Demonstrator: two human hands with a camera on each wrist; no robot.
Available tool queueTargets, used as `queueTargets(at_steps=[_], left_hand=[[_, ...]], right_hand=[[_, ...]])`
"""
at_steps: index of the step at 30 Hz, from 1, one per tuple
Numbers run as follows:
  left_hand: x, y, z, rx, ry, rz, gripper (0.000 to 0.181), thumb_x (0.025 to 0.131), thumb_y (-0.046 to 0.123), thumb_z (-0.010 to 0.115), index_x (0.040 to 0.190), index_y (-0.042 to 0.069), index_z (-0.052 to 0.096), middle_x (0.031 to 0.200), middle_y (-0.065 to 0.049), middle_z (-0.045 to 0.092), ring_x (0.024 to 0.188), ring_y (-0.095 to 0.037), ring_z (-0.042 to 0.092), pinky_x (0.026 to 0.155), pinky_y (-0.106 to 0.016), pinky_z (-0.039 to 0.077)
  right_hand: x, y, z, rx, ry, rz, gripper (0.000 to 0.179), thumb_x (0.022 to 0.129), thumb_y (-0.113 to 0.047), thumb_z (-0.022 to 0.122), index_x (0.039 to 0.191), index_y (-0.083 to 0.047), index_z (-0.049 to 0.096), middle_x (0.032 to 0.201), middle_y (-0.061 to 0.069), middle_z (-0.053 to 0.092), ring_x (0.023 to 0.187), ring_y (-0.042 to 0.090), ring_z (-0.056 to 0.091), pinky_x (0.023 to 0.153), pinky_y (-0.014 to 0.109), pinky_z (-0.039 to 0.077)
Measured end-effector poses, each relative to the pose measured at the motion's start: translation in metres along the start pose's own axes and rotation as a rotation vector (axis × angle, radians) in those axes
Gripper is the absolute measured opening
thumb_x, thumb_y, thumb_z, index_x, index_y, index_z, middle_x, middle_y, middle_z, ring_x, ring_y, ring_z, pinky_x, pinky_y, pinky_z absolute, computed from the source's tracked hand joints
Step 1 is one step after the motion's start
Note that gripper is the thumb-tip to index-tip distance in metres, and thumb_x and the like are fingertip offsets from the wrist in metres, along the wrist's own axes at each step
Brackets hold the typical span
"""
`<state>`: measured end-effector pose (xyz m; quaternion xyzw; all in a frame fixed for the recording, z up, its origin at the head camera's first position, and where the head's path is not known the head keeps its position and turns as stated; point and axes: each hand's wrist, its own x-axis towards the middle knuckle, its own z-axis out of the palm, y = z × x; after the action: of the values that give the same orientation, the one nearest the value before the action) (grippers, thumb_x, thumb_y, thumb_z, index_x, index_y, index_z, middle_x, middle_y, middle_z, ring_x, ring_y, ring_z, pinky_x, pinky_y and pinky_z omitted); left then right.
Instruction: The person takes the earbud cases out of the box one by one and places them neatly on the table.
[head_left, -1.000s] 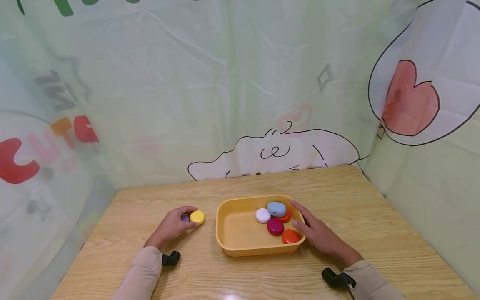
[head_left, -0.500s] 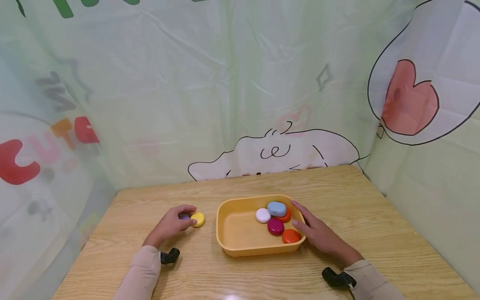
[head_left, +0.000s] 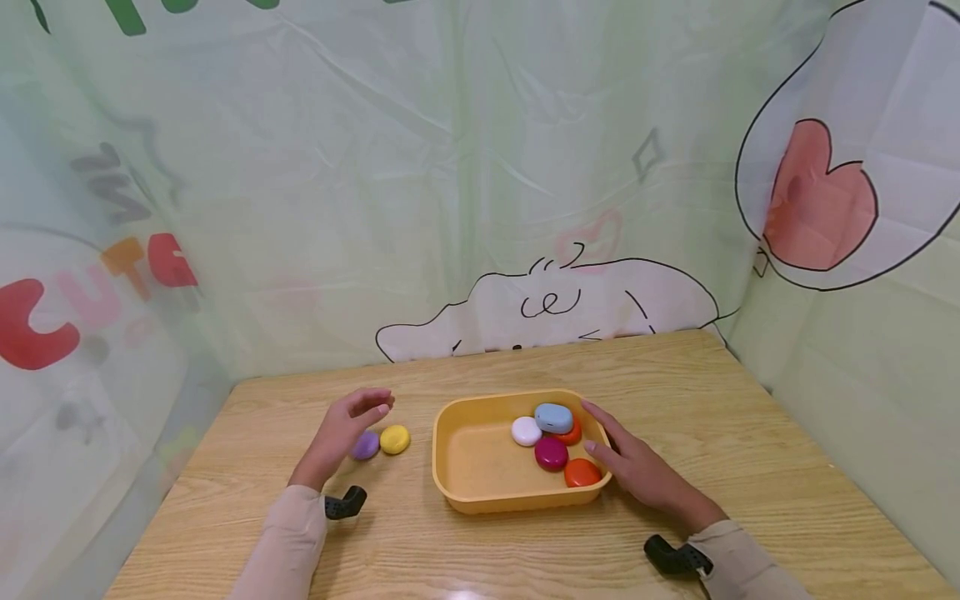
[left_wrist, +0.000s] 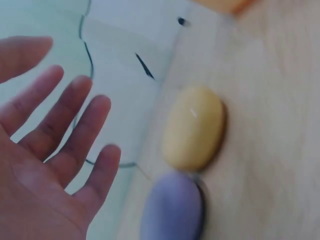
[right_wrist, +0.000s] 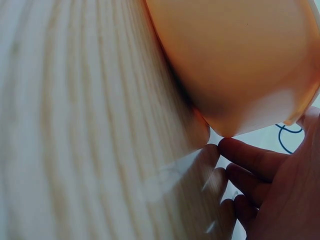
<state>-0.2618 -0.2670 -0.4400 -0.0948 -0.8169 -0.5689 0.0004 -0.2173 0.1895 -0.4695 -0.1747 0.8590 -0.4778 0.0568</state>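
Note:
My left hand (head_left: 347, 427) hovers with its fingers spread and nothing held, above a smooth purple rounded piece (head_left: 366, 446) and a yellow one (head_left: 395, 439). In the left wrist view, the yellow piece (left_wrist: 195, 128) and purple piece (left_wrist: 172, 207) lie side by side on the wood, apart from the palm (left_wrist: 37, 185). My right hand (head_left: 637, 467) holds the right end of a yellow-orange tray (head_left: 517, 502), thumb over the rim and fingers along the outer wall. In the right wrist view, fingertips (right_wrist: 235, 147) meet the tray's wall (right_wrist: 240, 65) near the tabletop.
Inside the tray's right half lie a light blue oval case (head_left: 553, 417), a white piece (head_left: 526, 431), a magenta piece (head_left: 551, 454) and an orange-red piece (head_left: 582, 472), with another orange-red one under the blue case. A printed curtain (head_left: 337, 208) hangs behind the wooden table (head_left: 420, 550).
My left hand has let go of the yellow piece and risen away toward the back, uncovering the purple piece. The right hand and tray stay put.

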Motion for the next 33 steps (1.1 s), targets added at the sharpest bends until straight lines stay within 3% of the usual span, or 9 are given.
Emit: queueTargets(at_steps=[3,6,15,20,28,33], left_hand=[[0.002,0.01,0.003,-0.066,-0.019,0.03,0.042,0.098,0.028,0.067,0.132,0.004,0.062,0.126,-0.011,0.066,0.119,-0.026,0.061,0.1,-0.032,0.048],[0.003,0.022,0.01,-0.105,-0.052,0.059,0.04,0.099,0.025,0.066,0.132,0.003,0.061,0.125,-0.014,0.065,0.117,-0.029,0.063,0.099,-0.035,0.05],[0.014,0.05,0.039,-0.141,-0.14,0.104,0.037,0.102,0.021,0.061,0.132,0.0,0.059,0.123,-0.015,0.065,0.114,-0.032,0.063,0.094,-0.036,0.052],[0.018,0.059,0.049,-0.095,-0.156,0.076,0.037,0.101,0.028,0.062,0.131,0.006,0.062,0.122,-0.008,0.068,0.108,-0.024,0.066,0.087,-0.036,0.054],[0.022,0.08,0.067,-0.041,-0.247,0.091,0.034,0.102,0.026,0.06,0.131,0.009,0.063,0.122,-0.008,0.068,0.103,-0.023,0.066,0.08,-0.037,0.054],[0.034,0.087,0.08,-0.016,-0.296,0.087,0.033,0.101,0.03,0.061,0.129,0.013,0.064,0.116,-0.002,0.07,0.098,-0.021,0.067,0.077,-0.036,0.054]], right_hand=[[0.0,0.0,-0.001,-0.006,0.001,0.003,0.063,0.107,-0.036,0.046,0.161,-0.025,0.017,0.164,0.02,0.016,0.147,0.048,0.015,0.111,0.065,0.02],[-0.001,-0.001,-0.002,-0.015,0.003,0.007,0.063,0.106,-0.037,0.047,0.161,-0.026,0.018,0.164,0.019,0.016,0.147,0.049,0.016,0.11,0.066,0.021],[-0.001,0.001,0.0,-0.006,0.003,0.0,0.063,0.107,-0.036,0.047,0.161,-0.026,0.017,0.164,0.019,0.016,0.147,0.049,0.016,0.111,0.066,0.02],[0.0,0.002,0.001,-0.017,-0.002,0.0,0.064,0.106,-0.037,0.047,0.161,-0.026,0.017,0.164,0.019,0.017,0.147,0.048,0.017,0.11,0.065,0.022],[0.002,0.001,0.001,-0.021,-0.002,0.0,0.064,0.106,-0.038,0.048,0.161,-0.026,0.017,0.165,0.018,0.016,0.147,0.049,0.015,0.11,0.066,0.02],[0.003,0.003,0.0,-0.024,0.003,0.024,0.065,0.106,-0.039,0.048,0.161,-0.028,0.017,0.165,0.018,0.016,0.147,0.049,0.016,0.11,0.067,0.021]])
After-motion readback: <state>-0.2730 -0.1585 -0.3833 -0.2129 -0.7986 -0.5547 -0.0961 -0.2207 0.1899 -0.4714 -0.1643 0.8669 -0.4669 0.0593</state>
